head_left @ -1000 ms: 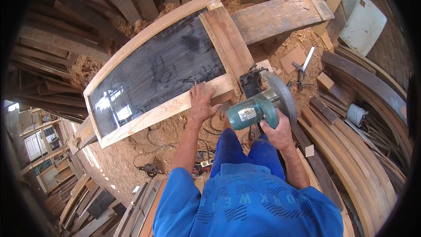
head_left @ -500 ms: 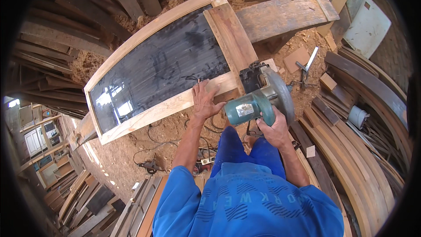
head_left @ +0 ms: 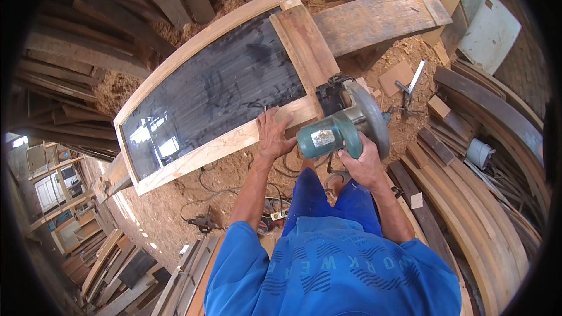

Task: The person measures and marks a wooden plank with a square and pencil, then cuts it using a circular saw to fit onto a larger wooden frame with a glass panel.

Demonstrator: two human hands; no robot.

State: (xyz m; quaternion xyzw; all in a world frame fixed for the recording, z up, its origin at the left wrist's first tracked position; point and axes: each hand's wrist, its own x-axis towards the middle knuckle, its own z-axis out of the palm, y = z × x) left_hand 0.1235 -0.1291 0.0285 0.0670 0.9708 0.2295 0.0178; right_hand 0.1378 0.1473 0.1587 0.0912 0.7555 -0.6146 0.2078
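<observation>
A long wooden frame (head_left: 199, 153) with a dark glass panel (head_left: 211, 93) lies flat in front of me. My left hand (head_left: 272, 131) presses flat on its near rail, close to the corner. My right hand (head_left: 364, 164) grips the handle of a teal circular saw (head_left: 342, 123), whose round guard sits at the frame's right end, by the reddish end board (head_left: 304, 47).
A thick plank (head_left: 374, 20) lies beyond the frame. Curved boards (head_left: 468, 199) pile up on the right, with a square (head_left: 410, 85) and offcuts on the sawdust. A cable and clamp (head_left: 202, 222) lie on the floor at left. Stacked timber surrounds the spot.
The saw has shifted slightly left, toward the frame's corner, with my right hand following. My left hand has stayed on the rail.
</observation>
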